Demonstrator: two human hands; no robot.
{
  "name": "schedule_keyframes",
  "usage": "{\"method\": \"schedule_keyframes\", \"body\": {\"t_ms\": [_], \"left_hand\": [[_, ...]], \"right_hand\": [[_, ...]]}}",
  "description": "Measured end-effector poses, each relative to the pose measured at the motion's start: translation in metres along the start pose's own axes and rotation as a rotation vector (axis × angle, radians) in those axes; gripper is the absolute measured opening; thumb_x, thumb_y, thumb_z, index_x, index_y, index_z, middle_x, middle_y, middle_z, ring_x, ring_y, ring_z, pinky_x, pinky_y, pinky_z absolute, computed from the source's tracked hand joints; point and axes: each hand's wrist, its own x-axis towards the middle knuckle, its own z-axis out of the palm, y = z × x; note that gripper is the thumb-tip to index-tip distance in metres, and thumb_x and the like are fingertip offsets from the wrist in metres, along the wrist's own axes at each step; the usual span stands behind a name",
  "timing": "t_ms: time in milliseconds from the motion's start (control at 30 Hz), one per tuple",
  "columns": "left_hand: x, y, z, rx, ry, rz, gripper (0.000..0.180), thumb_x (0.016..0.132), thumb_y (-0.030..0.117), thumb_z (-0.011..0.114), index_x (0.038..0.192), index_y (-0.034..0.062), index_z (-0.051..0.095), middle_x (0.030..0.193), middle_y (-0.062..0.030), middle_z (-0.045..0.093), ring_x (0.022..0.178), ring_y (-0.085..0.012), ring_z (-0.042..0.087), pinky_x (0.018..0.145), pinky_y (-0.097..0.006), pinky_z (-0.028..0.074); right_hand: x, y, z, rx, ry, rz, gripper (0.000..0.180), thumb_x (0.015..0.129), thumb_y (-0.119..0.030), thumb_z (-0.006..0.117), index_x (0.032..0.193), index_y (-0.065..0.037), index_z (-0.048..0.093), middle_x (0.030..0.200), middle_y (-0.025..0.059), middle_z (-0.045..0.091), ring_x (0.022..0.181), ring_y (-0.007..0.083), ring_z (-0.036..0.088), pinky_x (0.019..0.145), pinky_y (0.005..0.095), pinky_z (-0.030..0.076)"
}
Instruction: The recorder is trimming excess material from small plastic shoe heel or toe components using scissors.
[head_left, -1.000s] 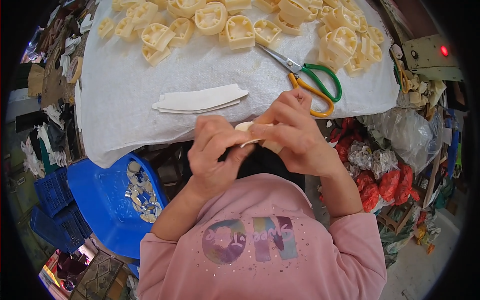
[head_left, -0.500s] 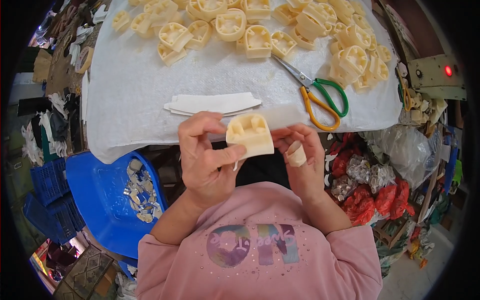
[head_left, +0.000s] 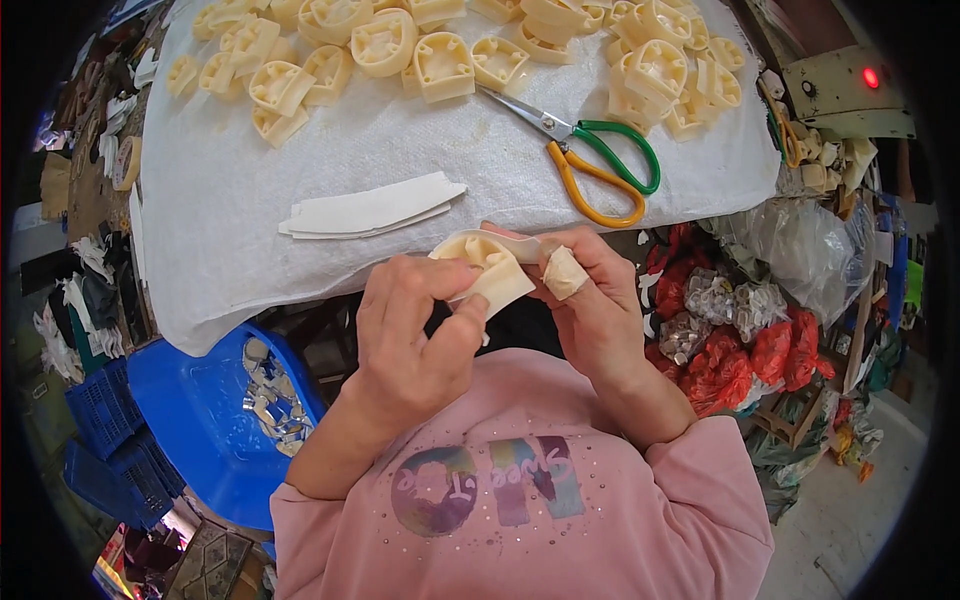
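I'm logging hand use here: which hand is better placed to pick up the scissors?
Probably the right hand: the scissors lie just beyond it on the cloth, while the left hand grips the cream part.

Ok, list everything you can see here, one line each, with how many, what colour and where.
cream plastic part: one, cream, held in both hands at the table's near edge
cream plastic parts: many, cream, heaped along the far side of the table
scissors: one pair, green and yellow handles, on the cloth right of centre
white strips: a small stack, white, on the cloth in front of the hands
table cloth: one, white, covering the table
blue bin: one, blue, below the table on the left, scraps inside
plastic bags: several, red and clear, on the right
left hand: grip on the held part
right hand: grip on the held part, fingertip taped
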Motion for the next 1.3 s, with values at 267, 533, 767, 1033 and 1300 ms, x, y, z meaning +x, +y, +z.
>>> {"method": "schedule_keyframes", "body": {"t_ms": [267, 533, 767, 1033, 1300], "left_hand": [[-0.005, -0.009, 0.005, -0.071, 0.138, 0.075, 0.023, 0.063, -0.005, 0.068, 0.081, 0.0018, 0.055, 0.092, -0.0114, 0.055, 0.073, -0.0253, 0.058, 0.062, -0.035, 0.046], [-0.019, -0.005, 0.007, -0.038, 0.085, 0.039, 0.023, 0.058, -0.005, 0.066, 0.079, -0.0008, 0.056, 0.09, -0.013, 0.054, 0.067, -0.0241, 0.057, 0.055, -0.032, 0.047], [-0.01, 0.0, 0.004, 0.032, -0.083, -0.001, 0.019, 0.057, -0.002, 0.064, 0.071, 0.0027, 0.053, 0.083, -0.0086, 0.051, 0.059, -0.0181, 0.047, 0.047, -0.03, 0.037], [-0.019, -0.009, 0.006, -0.077, -0.021, -0.046, 0.024, 0.058, -0.006, 0.065, 0.08, 0.0015, 0.056, 0.085, -0.0086, 0.052, 0.063, -0.0202, 0.05, 0.05, -0.03, 0.041], [-0.022, -0.01, 0.004, -0.013, -0.077, 0.005, 0.024, 0.057, -0.005, 0.064, 0.079, 0.0014, 0.055, 0.086, -0.0111, 0.052, 0.063, -0.0218, 0.05, 0.051, -0.032, 0.042]], "right_hand": [[-0.001, 0.008, 0.001, -0.058, -0.031, 0.125, 0.023, 0.097, -0.019, 0.047, 0.103, 0.002, 0.056, 0.095, 0.0062, 0.062, 0.092, 0.0114, 0.058, 0.081, 0.0262, 0.048], [-0.006, 0.01, 0.004, 0.178, -0.019, 0.18, 0.024, 0.097, -0.018, 0.046, 0.105, 0.003, 0.054, 0.115, 0.0165, 0.058, 0.103, 0.0207, 0.059, 0.092, 0.0343, 0.049], [-0.007, 0.015, -0.002, 0.076, -0.045, 0.196, 0.025, 0.097, -0.018, 0.046, 0.105, 0.004, 0.054, 0.117, 0.0168, 0.057, 0.106, 0.0202, 0.057, 0.092, 0.0347, 0.048], [0.004, 0.019, -0.006, 0.184, -0.016, 0.282, 0.022, 0.095, -0.015, 0.047, 0.102, 0.003, 0.056, 0.108, 0.0158, 0.061, 0.1, 0.0217, 0.061, 0.087, 0.0343, 0.052], [0.003, 0.013, 0.007, 0.189, 0.033, 0.278, 0.02, 0.095, -0.013, 0.046, 0.101, 0.003, 0.056, 0.109, 0.0161, 0.061, 0.101, 0.0206, 0.06, 0.087, 0.0331, 0.051]]}}
